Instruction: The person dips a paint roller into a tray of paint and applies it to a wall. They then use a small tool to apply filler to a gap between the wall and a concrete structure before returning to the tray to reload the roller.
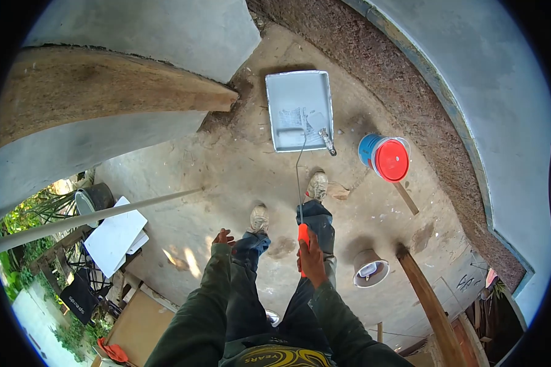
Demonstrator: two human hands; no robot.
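Note:
My right hand (312, 258) is closed round the orange handle of a paint roller (303, 233). The roller's thin wire frame reaches forward to its head, which lies in the white paint tray (277, 101) on the floor. A paint brush (327, 142) rests at the tray's near right corner. My left hand (224, 237) is held out with its fingers apart and nothing in it. Right of the tray stands a blue bucket with a red lid (392, 160).
A wooden post (431, 306) and a small bucket (371, 269) stand at the right. A long pole (104, 213) slants across the left, near white boards (113, 235) and a dark bucket (95, 199). Pale walls (490, 92) curve at both sides.

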